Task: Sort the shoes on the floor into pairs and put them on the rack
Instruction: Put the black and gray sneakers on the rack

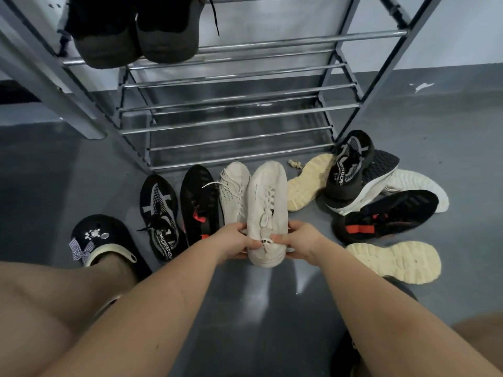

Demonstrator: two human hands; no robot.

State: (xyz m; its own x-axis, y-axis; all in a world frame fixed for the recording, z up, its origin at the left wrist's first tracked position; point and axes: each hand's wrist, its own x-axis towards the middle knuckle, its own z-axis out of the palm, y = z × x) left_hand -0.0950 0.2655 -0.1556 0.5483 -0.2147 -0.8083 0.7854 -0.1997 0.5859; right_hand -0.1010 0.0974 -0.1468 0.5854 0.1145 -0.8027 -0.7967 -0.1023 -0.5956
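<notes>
- Nearest you, short of the rack (239,118), your left hand (234,240) and right hand (299,242) both grip the heel end of the white sneaker (268,205). Fingers curl round each side of it, thumbs by the tongue label. Its toe points at the rack. You hold only one end, so the long toe could droop or twist out when you lift.
- Just left of that shoe, on the floor, lies the second white sneaker (234,191), touching it. Its loose lace (211,184) trails over the black sneaker with red tab (198,205). Lifting it could drag the neighbour along.
- Further left of the rack's foot lies the black patterned sneaker (160,219). Its likely mate (348,170) is tilted on the heap at the rack's right foot, so mispairing is easy.
- Right of the rack's foot, the heap also holds a second red-tabbed black shoe (389,213), two cream soles turned up (307,183) (394,261) and a white shoe partly buried. Pulling one out may tumble the others.
- Low on the rack, the tiers are spaced bars. A narrow toe may slip between them.
- Higher on the rack, a dark pair (136,36) sits at the left, overhanging the front bar. Knocking the frame might shake it off.
</notes>
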